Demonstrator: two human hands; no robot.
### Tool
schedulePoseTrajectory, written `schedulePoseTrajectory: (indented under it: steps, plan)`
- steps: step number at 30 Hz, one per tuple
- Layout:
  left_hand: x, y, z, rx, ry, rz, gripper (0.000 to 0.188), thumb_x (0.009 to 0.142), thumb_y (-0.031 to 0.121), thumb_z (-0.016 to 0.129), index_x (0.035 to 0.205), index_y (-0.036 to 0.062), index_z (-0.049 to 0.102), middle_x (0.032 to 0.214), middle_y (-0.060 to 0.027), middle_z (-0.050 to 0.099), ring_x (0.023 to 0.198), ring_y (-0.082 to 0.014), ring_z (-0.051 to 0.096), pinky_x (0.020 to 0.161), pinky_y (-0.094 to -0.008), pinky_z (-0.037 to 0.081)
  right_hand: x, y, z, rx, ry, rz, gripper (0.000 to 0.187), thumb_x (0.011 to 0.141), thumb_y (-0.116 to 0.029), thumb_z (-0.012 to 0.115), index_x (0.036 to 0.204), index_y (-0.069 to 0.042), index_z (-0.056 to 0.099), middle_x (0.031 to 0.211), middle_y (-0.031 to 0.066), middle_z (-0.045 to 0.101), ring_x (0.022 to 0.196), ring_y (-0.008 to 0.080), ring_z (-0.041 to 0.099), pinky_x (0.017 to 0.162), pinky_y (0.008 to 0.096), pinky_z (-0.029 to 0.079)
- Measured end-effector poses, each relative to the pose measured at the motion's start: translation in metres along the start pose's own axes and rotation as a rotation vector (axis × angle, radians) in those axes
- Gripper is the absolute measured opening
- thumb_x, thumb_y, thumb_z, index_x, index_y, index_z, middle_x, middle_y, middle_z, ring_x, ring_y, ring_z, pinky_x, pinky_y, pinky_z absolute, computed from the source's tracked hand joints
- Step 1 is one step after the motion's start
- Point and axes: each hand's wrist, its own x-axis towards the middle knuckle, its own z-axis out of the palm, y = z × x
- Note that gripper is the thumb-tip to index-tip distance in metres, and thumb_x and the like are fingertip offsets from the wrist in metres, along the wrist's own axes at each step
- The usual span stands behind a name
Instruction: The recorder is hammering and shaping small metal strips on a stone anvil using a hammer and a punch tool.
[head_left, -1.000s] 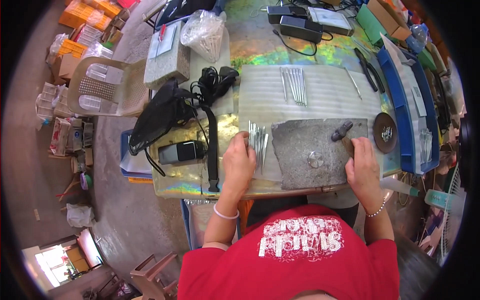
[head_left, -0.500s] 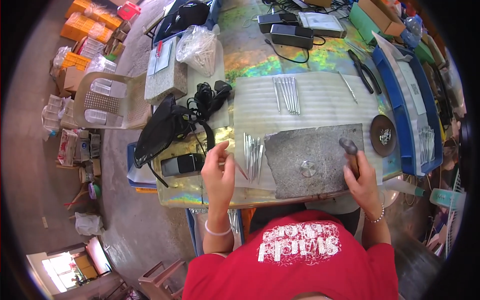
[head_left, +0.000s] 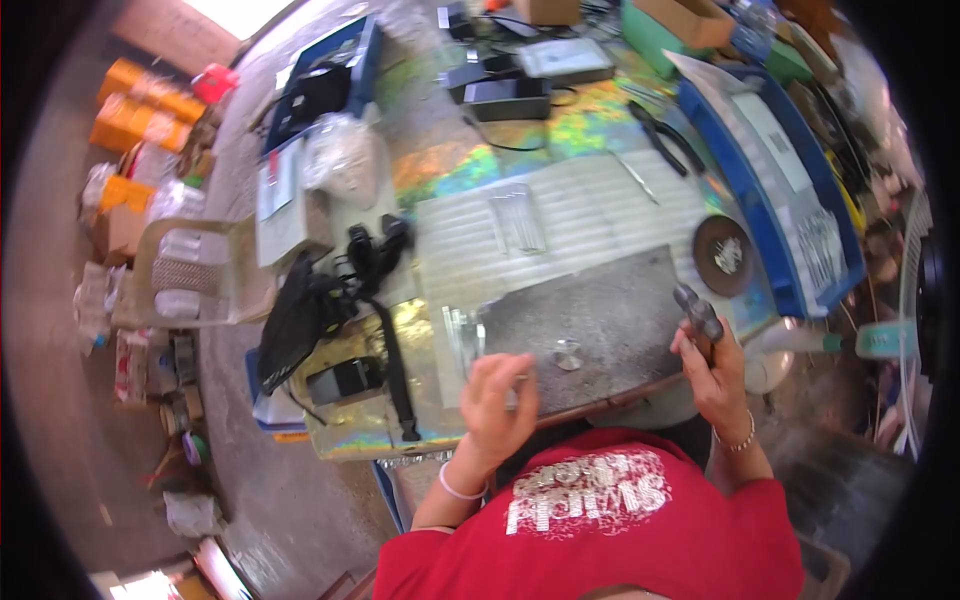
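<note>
My right hand (head_left: 712, 375) is wrapped round the handle of a hammer (head_left: 697, 310), its dark metal head up above the right edge of a grey stone slab (head_left: 610, 300). A small shiny round metal disc (head_left: 568, 354) lies on the slab near its front. My left hand (head_left: 500, 400), somewhat blurred, is over the slab's front left corner, left of the disc. Its fingers are curled together; whatever is between them is hidden. Beside it, several thin metal rods (head_left: 462, 332) lie at the slab's left edge. Another row of rods (head_left: 517, 220) rests behind the slab on white foam sheet (head_left: 455, 225).
Right of the slab is a brown round dish (head_left: 718, 262) of small metal bits, with pliers (head_left: 665, 138) behind and a blue tray (head_left: 790, 285) farther right. A black bag (head_left: 290, 335) and black box (head_left: 345, 380) are left. A plastic chair (head_left: 150, 280) stands beyond the table.
My left hand has moved right and nearer me, from beside the rods to the slab's front left corner. The right hand still grips the hammer. The whole view has shifted and tilted.
</note>
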Motion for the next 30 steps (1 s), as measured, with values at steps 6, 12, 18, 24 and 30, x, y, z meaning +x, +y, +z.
schedulePoseTrajectory:
  steps: [6, 12, 18, 24, 30]
  plan:
    - [-0.015, -0.017, 0.0, -0.075, -0.127, -0.313, 0.021, 0.077, -0.01, 0.057, 0.095, -0.0007, 0.061, 0.087, -0.0148, 0.062, 0.08, -0.0273, 0.062, 0.074, -0.0325, 0.048, 0.041, 0.028, -0.046, -0.308, 0.312, 0.098, 0.011, 0.082, -0.007, 0.061, 0.09, 0.0, 0.06, 0.063, 0.0052, 0.055, 0.057, 0.0089, 0.049, 0.053, 0.0257, 0.039]
    - [-0.017, -0.021, 0.002, -0.155, -0.159, -0.424, 0.01, 0.085, -0.005, 0.057, 0.094, -0.0022, 0.062, 0.089, -0.0124, 0.064, 0.083, -0.0206, 0.062, 0.077, -0.029, 0.047, 0.072, 0.071, -0.077, -0.414, 0.308, 0.141, 0.018, 0.078, -0.011, 0.058, 0.089, 0.002, 0.061, 0.072, 0.0176, 0.06, 0.063, 0.0287, 0.06, 0.06, 0.0355, 0.046]
    - [-0.019, -0.016, -0.002, -0.356, -0.1, -0.577, 0.008, 0.087, -0.003, 0.056, 0.095, -0.0054, 0.058, 0.095, -0.0119, 0.061, 0.087, -0.0182, 0.062, 0.078, -0.0257, 0.048, 0.106, 0.09, -0.078, -0.702, 0.128, 0.051, 0.016, 0.074, -0.011, 0.056, 0.078, 0.005, 0.055, 0.079, 0.0254, 0.058, 0.078, 0.0434, 0.056, 0.067, 0.0467, 0.045]
    - [-0.021, -0.016, 0.002, -0.443, -0.064, -0.565, 0.009, 0.089, -0.003, 0.055, 0.097, -0.005, 0.054, 0.095, -0.0127, 0.059, 0.087, -0.0198, 0.063, 0.079, -0.0278, 0.05, 0.122, 0.101, -0.083, -0.881, 0.053, 0.016, 0.016, 0.073, -0.011, 0.058, 0.075, 0.005, 0.053, 0.072, 0.0243, 0.057, 0.071, 0.0422, 0.057, 0.063, 0.0441, 0.046]
    - [-0.016, -0.016, 0.004, -0.533, -0.021, -0.6, 0.009, 0.089, -0.004, 0.053, 0.098, -0.0039, 0.051, 0.096, -0.0126, 0.055, 0.085, -0.0209, 0.063, 0.079, -0.0302, 0.053, 0.12, 0.087, -0.089, -0.713, 0.025, 0.116, 0.018, 0.073, -0.013, 0.059, 0.074, 0.004, 0.054, 0.066, 0.0207, 0.057, 0.062, 0.0351, 0.058, 0.058, 0.0384, 0.045]
